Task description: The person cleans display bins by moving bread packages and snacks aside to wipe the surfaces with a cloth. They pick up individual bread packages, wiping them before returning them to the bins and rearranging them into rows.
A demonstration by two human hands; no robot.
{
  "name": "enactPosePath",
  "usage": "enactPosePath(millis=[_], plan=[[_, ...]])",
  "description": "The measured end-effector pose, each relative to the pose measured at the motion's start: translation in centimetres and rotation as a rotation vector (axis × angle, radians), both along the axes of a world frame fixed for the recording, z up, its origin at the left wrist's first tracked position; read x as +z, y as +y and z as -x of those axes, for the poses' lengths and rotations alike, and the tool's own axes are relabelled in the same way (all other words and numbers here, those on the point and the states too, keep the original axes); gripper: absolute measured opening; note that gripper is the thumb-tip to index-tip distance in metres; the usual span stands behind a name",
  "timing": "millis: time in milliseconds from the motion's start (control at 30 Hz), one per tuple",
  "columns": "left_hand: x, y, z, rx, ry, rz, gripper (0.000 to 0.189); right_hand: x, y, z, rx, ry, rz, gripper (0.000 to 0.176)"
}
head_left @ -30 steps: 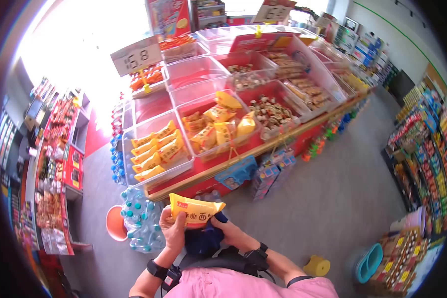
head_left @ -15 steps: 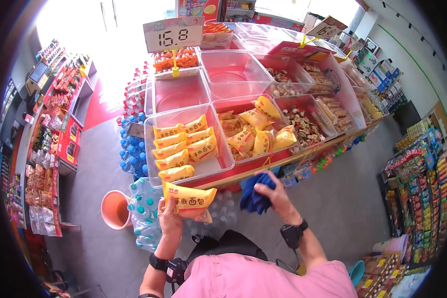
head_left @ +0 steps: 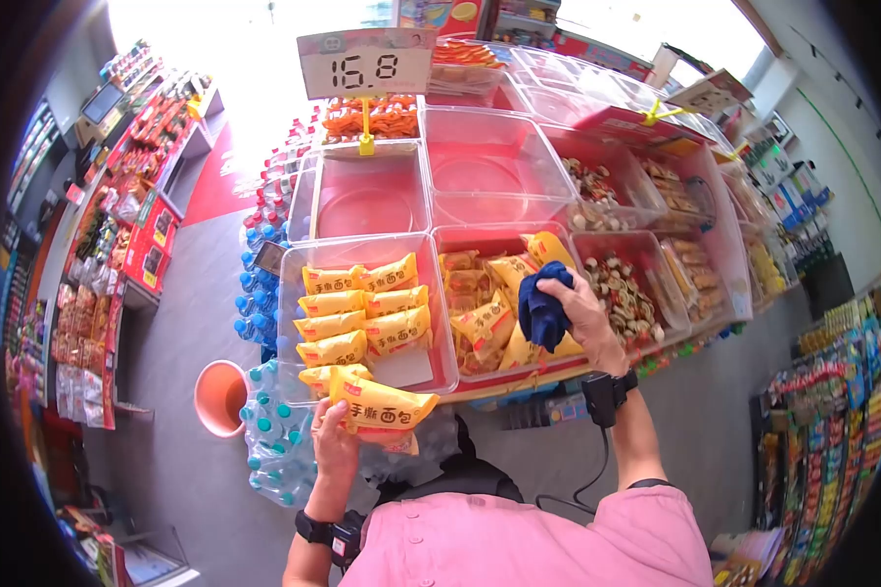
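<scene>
My left hand (head_left: 335,445) grips a yellow bread packet (head_left: 387,403) by its left end, just in front of a clear plastic bin (head_left: 439,338). Inside that bin, several like packets (head_left: 330,326) lie in two columns, with bare floor at the front right. A dark blue cloth (head_left: 541,311) is bunched in my right hand (head_left: 579,308), whose fingers wrap round it. That hand hovers over the second bin (head_left: 504,233), where yellow packets (head_left: 482,326) lie in a loose heap. The cloth hides part of them.
Further bins (head_left: 494,147) stand behind, and one at right holds small wrapped snacks (head_left: 622,293). A price sign (head_left: 365,67) rises at the back. Bottled water packs (head_left: 276,421) and an orange bucket (head_left: 221,396) sit on the floor at left. Snack shelves (head_left: 822,421) line the right.
My right hand has moved up and forward with the blue cloth, from before the display to over the second bin. My left hand still holds the packet, slightly lower in view.
</scene>
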State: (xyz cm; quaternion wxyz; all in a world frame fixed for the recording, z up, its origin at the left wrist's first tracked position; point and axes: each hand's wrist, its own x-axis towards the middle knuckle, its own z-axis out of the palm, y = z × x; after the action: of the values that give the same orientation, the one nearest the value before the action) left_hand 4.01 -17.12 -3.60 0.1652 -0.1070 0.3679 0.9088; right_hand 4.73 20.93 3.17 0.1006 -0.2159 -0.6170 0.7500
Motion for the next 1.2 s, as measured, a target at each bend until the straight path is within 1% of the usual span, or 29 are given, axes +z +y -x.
enactPosePath(millis=[33,100,167,233,267,300,367,400,433,500,533,567,633,667,700,767,800,833,867,900,967,1033,1067,1100,1167,1200], plan=[[-0.1,0.9,0.3,0.007,-0.003,0.003,0.019,0.0,1.4,1.7,0.028,0.083,0.014,0.031],[0.3,2.9,1.0,0.029,0.026,0.025,0.02,4.6,1.6,4.0,-0.011,0.15,-0.105,0.036],[0.6,4.7,0.9,0.045,0.024,0.057,0.021,6.0,2.8,7.0,0.008,0.4,-0.384,0.043],[1.0,6.5,1.4,0.087,-0.007,0.03,0.021,6.4,4.5,10.7,0.134,0.571,-0.801,0.053],[0.8,7.2,1.4,0.106,-0.013,0.043,0.02,6.7,5.0,11.9,0.197,0.438,-0.993,0.063],[0.8,7.8,1.5,0.13,-0.021,0.054,0.02,5.6,5.9,13.6,0.22,0.443,-0.977,0.063],[0.7,8.8,1.4,0.151,-0.034,0.048,0.02,1.0,7.7,17.2,0.449,0.434,-1.517,0.076],[0.6,9.2,1.2,0.179,-0.049,0.062,0.019,-1.8,9.2,18.4,0.705,0.192,-1.484,0.088],[0.5,9.4,1.0,0.204,-0.065,0.069,0.019,-2.1,9.4,18.4,0.735,0.201,-1.472,0.088],[0.6,9.3,0.9,0.181,-0.066,0.103,0.018,-0.9,8.5,17.9,0.639,0.249,-1.426,0.091],[0.8,9.4,0.9,0.183,-0.062,0.111,0.017,-0.2,7.6,16.7,0.559,0.277,-1.344,0.089],[0.4,9.4,0.8,0.196,-0.069,0.119,0.017,0.2,6.6,15.4,0.573,0.282,-1.333,0.089],[-0.6,9.4,0.9,0.076,-0.011,0.164,0.017,0.8,4.2,12.4,0.687,0.45,-1.149,0.083],[0.5,10.3,0.9,0.04,0.0,0.175,0.018,1.7,2.2,10.2,0.878,0.399,-1.009,0.08],[0.6,10.6,0.9,0.0,-0.001,0.164,0.017,2.0,-0.1,8.0,1.064,0.346,-0.862,0.078],[-0.1,10.7,0.7,-0.091,0.046,0.148,0.021,0.4,-4.1,3.9,1.234,0.17,-0.462,0.073],[-0.2,9.8,0.7,-0.073,0.046,0.149,0.021,-0.4,-5.6,2.5,1.21,0.077,-0.563,0.072],[-0.2,9.0,0.8,-0.185,0.061,0.215,0.025,-1.2,-6.8,2.0,1.182,-0.013,-0.667,0.071],[-0.2,8.1,0.9,-0.296,0.074,0.281,0.03,-2.0,-6.8,2.4,1.191,-0.013,-0.625,0.073],[0.2,7.0,1.3,-0.277,0.068,0.277,0.03,-0.9,-6.3,3.2,1.232,-0.02,-0.502,0.071],[1.1,4.1,3.0,-0.106,0.842,1.037,0.041,-2.5,-4.8,4.5,0.992,0.236,-0.684,0.071],[0.3,1.7,4.4,-0.039,0.996,1.405,0.048,-1.9,-5.7,6.0,0.688,0.207,-0.356,0.068],[-0.5,1.0,5.2,-0.071,1.018,1.465,0.048,-1.9,-7.0,6.8,0.562,0.227,-0.314,0.065],[-1.4,0.6,5.7,-0.067,1.007,1.464,0.048,-2.3,-8.3,7.5,0.571,0.221,-0.316,0.065],[-3.5,0.1,6.8,-0.212,1.062,1.693,0.042,-3.4,-10.8,8.8,0.634,0.484,-0.719,0.062],[-4.7,-0.3,7.3,-0.223,1.016,1.71,0.03,-4.0,-11.7,9.1,0.77,0.392,-0.784,0.062]])
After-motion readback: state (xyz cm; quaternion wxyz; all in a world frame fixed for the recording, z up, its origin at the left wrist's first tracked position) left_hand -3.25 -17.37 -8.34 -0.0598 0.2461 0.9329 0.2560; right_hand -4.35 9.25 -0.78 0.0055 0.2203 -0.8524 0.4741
